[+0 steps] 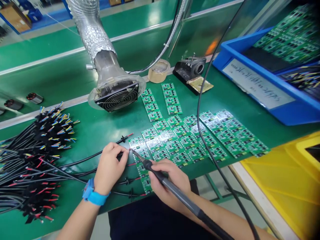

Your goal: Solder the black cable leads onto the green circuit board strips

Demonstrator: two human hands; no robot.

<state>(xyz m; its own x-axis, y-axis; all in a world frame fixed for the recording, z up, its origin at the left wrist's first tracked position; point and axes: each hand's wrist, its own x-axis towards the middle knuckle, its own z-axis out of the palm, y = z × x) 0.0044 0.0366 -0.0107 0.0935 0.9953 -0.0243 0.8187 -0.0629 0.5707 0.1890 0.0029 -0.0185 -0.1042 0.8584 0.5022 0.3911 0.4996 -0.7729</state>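
Note:
My left hand pinches the red-tipped end of a black cable at the left edge of the circuit boards. In my right hand is a soldering iron, held like a pen. Its tip meets the board edge right beside my left fingertips; the exact contact is too small to make out. More black cables with red ends lie along the same edge, above and below my left hand. The boards lie flat, side by side in a slanting row.
Cable bundles cover the bench's left side. A fume extractor hood hangs above the bench. Behind the boards are a tape roll and an iron stand. A blue bin stands right, near a yellow crate. The iron's cord crosses the boards.

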